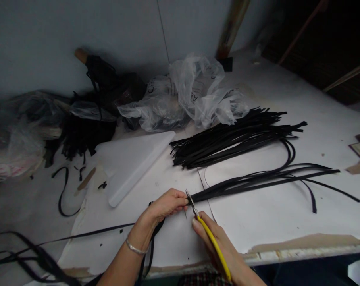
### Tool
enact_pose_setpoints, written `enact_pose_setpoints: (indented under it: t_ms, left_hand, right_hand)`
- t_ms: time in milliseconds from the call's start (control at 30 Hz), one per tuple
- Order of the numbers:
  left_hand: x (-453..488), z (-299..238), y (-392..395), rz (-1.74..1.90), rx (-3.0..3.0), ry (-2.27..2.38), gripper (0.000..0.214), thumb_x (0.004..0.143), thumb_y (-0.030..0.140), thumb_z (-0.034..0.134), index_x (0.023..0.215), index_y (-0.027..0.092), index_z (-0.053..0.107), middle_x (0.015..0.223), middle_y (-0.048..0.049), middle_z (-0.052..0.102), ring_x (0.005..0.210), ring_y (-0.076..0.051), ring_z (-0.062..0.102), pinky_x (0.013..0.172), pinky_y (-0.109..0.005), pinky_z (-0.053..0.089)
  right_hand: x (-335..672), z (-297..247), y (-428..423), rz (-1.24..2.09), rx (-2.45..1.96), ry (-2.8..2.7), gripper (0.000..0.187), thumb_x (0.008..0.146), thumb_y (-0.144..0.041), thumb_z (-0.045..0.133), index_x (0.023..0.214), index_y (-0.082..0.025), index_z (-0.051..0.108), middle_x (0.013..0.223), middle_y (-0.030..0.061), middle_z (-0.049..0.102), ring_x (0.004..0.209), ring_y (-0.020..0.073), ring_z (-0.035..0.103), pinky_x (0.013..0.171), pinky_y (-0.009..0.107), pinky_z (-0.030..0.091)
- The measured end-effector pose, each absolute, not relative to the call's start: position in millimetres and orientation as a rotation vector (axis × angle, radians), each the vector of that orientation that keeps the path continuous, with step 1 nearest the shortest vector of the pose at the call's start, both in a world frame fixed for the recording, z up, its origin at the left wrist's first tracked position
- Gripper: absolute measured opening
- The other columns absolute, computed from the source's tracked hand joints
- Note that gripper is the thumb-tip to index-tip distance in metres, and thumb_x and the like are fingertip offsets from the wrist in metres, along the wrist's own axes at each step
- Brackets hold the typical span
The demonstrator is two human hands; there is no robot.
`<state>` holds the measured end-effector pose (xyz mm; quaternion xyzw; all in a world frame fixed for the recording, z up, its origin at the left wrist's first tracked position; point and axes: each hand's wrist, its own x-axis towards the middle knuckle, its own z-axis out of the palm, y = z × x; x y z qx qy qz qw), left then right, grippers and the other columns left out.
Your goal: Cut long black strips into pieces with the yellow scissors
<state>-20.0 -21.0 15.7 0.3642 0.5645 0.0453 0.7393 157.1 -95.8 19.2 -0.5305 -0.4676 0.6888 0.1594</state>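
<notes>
My left hand (170, 203) pinches a gathered bunch of black straps (227, 187), whose loose ends fan out to the right across the table. In my right hand (215, 238) is a pair of scissors (212, 241) with yellow handles. Its blades lie at the bunch just beside my left fingertips; whether they are fully closed is hard to see. More black strap runs from under my left hand toward the lower left. Behind the bunch lies a thick pile of cut black straps (227, 139).
Crumpled clear plastic bags (194, 95) sit against the wall. A folded white sheet (138, 163) lies left of the pile. Loose black strap (33, 254) coils at the lower left. A dark umbrella-like item with a wooden end (101, 71) leans at the back.
</notes>
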Motion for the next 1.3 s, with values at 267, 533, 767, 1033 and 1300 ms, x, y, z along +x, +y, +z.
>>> enact_pose_setpoints:
  t_ms: [267, 533, 767, 1033, 1300]
  left_hand:
    - [-25.5, 18.5, -26.6, 0.111, 0.768, 1.247, 0.028, 0.069, 0.042, 0.058, 0.065, 0.015, 0.054, 0.047, 0.0089, 0.033, 0.041, -0.004, 0.020, 0.043, -0.024, 0.008]
    - [-23.8, 18.7, -28.1, 0.102, 0.784, 1.269, 0.027, 0.069, 0.041, 0.057, 0.065, 0.015, 0.054, 0.047, 0.0088, 0.032, 0.041, -0.005, 0.020, 0.043, -0.025, 0.008]
    - [-19.4, 20.7, -27.7, 0.089, 0.799, 1.272, 0.026, 0.068, 0.041, 0.057, 0.064, 0.015, 0.054, 0.047, 0.0085, 0.034, 0.041, -0.005, 0.021, 0.043, -0.025, 0.009]
    - [-20.3, 25.8, -28.2, 0.080, 0.795, 1.257, 0.027, 0.067, 0.042, 0.059, 0.064, 0.015, 0.054, 0.047, 0.0086, 0.032, 0.042, -0.005, 0.020, 0.044, -0.025, 0.009]
    - [-39.4, 25.1, -41.1, 0.146, 0.734, 1.252, 0.033, 0.072, 0.047, 0.060, 0.067, 0.016, 0.052, 0.049, 0.0097, 0.028, 0.042, -0.005, 0.016, 0.043, -0.024, 0.007]
  right_hand:
    - [159.1, -8.5, -107.5, 2.012, -1.512, -1.230, 0.046, 0.083, -0.062, 0.053, 0.078, -0.017, 0.045, 0.069, -0.0026, 0.034, 0.068, 0.0128, 0.033, 0.062, 0.024, 0.026]
    - [159.9, -10.4, -103.6, 2.030, -1.490, -1.178, 0.045, 0.079, -0.060, 0.055, 0.073, -0.017, 0.043, 0.067, -0.0027, 0.029, 0.065, 0.0123, 0.028, 0.059, 0.024, 0.024]
    - [168.4, 4.2, -98.3, 2.037, -1.458, -1.412, 0.044, 0.087, -0.062, 0.045, 0.085, -0.018, 0.045, 0.072, -0.0017, 0.043, 0.069, 0.0144, 0.040, 0.063, 0.025, 0.031]
    - [166.8, 10.0, -92.5, 2.030, -1.454, -1.431, 0.047, 0.087, -0.064, 0.044, 0.081, -0.018, 0.043, 0.070, -0.0024, 0.041, 0.069, 0.0138, 0.039, 0.063, 0.025, 0.029]
    - [170.9, 6.5, -89.1, 2.050, -1.470, -1.453, 0.049, 0.083, -0.066, 0.049, 0.078, -0.016, 0.048, 0.067, -0.0023, 0.039, 0.067, 0.0133, 0.037, 0.060, 0.024, 0.029]
